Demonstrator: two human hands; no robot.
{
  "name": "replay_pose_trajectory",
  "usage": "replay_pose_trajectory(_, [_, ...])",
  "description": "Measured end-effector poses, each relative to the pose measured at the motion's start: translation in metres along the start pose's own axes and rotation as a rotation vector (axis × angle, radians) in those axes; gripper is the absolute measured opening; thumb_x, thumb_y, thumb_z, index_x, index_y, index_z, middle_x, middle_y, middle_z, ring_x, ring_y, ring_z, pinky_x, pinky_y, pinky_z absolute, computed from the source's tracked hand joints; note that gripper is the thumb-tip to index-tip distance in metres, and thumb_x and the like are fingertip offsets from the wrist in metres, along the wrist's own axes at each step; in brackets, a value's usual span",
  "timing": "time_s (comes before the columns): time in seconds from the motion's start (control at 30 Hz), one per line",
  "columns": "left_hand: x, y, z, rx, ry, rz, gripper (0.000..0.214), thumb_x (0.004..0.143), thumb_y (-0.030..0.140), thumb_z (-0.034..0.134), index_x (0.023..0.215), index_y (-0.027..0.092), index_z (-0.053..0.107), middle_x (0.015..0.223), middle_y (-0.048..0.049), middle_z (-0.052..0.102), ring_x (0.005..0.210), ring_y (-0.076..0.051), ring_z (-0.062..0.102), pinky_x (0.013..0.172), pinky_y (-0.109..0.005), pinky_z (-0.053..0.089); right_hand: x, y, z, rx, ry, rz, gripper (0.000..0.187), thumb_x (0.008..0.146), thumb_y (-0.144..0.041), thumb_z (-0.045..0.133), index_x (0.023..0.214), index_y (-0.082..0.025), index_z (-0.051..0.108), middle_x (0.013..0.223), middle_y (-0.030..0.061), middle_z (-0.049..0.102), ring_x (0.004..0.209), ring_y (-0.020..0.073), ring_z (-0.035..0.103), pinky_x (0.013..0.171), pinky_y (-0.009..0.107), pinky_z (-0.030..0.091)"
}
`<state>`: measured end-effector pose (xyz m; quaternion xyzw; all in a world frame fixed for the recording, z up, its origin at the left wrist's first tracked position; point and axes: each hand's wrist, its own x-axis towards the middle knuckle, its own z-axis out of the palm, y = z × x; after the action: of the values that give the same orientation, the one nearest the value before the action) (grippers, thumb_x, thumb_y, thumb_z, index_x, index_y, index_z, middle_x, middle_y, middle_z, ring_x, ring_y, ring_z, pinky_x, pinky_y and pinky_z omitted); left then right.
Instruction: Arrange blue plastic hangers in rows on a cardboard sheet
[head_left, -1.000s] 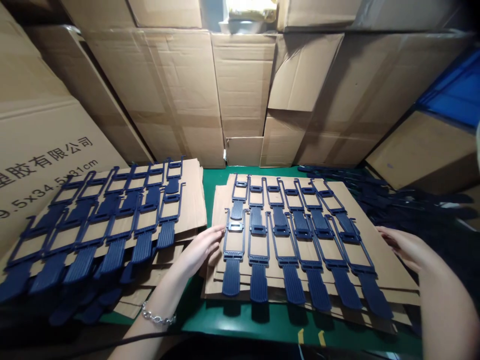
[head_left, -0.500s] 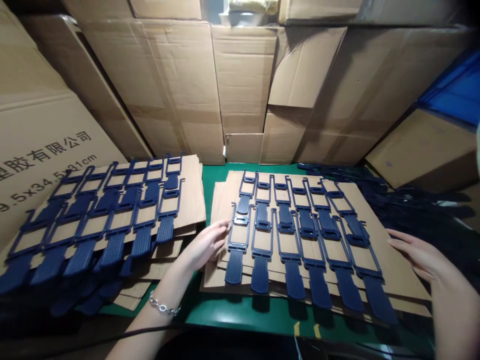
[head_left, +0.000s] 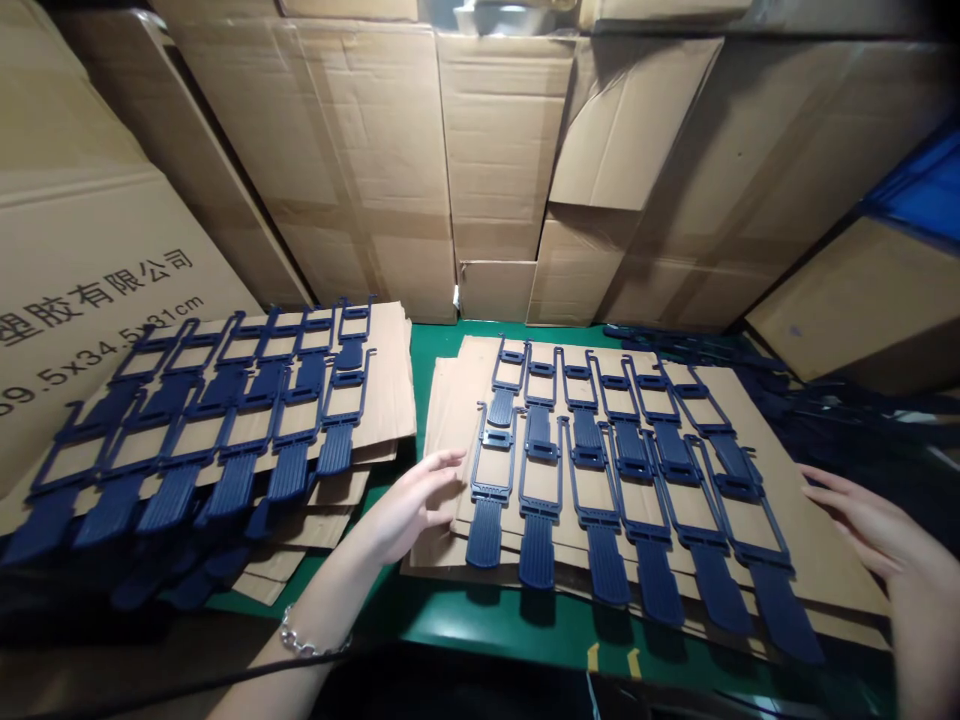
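My left hand (head_left: pixel 420 497) is at the left edge of a cardboard sheet (head_left: pixel 787 440), its fingers curled against that edge. On the opposite side, my right hand (head_left: pixel 855 525) grips the sheet's right edge, its fingertips on top. Two rows of dark blue plastic parts (head_left: pixel 538 550) lie across this sheet; each has an open rectangular frame with a hooked end and a ribbed flat paddle. The near row's paddles overhang the front edge. Beneath is another cardboard sheet (head_left: pixel 439 400), showing at the left.
At the left, a stack of cardboard sheets (head_left: pixel 390 400) carries similar blue parts (head_left: pixel 232 485). More dark parts (head_left: pixel 847 400) are heaped right. Cardboard boxes (head_left: pixel 367 170) wall off the back of the green table (head_left: pixel 435 620). A printed carton (head_left: pixel 82 240) leans at the left.
Both hands and the upper cardboard sheet, with its blue parts, have shifted slightly right over the layer below. The view has also moved a little.
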<state>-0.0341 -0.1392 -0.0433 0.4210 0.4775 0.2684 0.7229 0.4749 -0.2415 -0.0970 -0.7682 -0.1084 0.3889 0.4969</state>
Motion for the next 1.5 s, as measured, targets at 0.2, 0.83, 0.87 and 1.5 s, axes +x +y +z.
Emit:
replay_pose_trajectory(0.2, [-0.001,-0.008,0.006,-0.04,0.017,0.005,0.029,0.08,0.033,0.053,0.109,0.028,0.052,0.122,-0.0025,0.042,0.114,-0.021,0.036,0.073,-0.03,0.043,0.0,0.001,0.001,0.017,-0.017,-0.002,0.038,0.065,0.002,0.052,0.091,-0.027,0.059,0.081,0.0088,0.065,0.066,0.0204,0.064,0.047,0.021,0.053])
replay_pose_trajectory(0.83, [0.005,-0.015,-0.002,-0.201,0.135,0.058,0.034,0.077,0.028,0.058,0.109,0.025,0.051,0.115,-0.0045,0.053,0.113,-0.019,0.044,0.074,-0.025,0.04,-0.013,-0.005,0.03,-0.094,-0.095,-0.042,0.064,0.07,-0.009,0.058,0.131,-0.022,0.045,0.094,0.0088,0.066,0.072,0.0231,0.065,0.056,0.028,0.056])
replay_pose_trajectory(0.87, [0.005,-0.015,-0.005,-0.218,0.133,0.063,0.035,0.076,0.029,0.06,0.11,0.024,0.052,0.112,-0.0044,0.055,0.11,-0.018,0.047,0.073,-0.025,0.041,-0.013,-0.005,0.033,-0.104,-0.083,-0.048,0.064,0.071,-0.009,0.057,0.132,-0.021,0.043,0.095,0.0092,0.066,0.071,0.0223,0.065,0.055,0.027,0.055])
replay_pose_trajectory(1.5, [0.01,-0.03,-0.04,-0.207,0.01,0.131,0.025,0.08,0.013,0.058,0.105,0.011,0.063,0.101,-0.0097,0.065,0.076,-0.012,0.06,0.073,-0.02,0.046,-0.006,-0.005,0.062,-0.048,-0.16,-0.066,0.06,0.071,-0.008,0.057,0.129,-0.024,0.047,0.093,0.0069,0.067,0.074,0.0208,0.065,0.065,0.025,0.055])
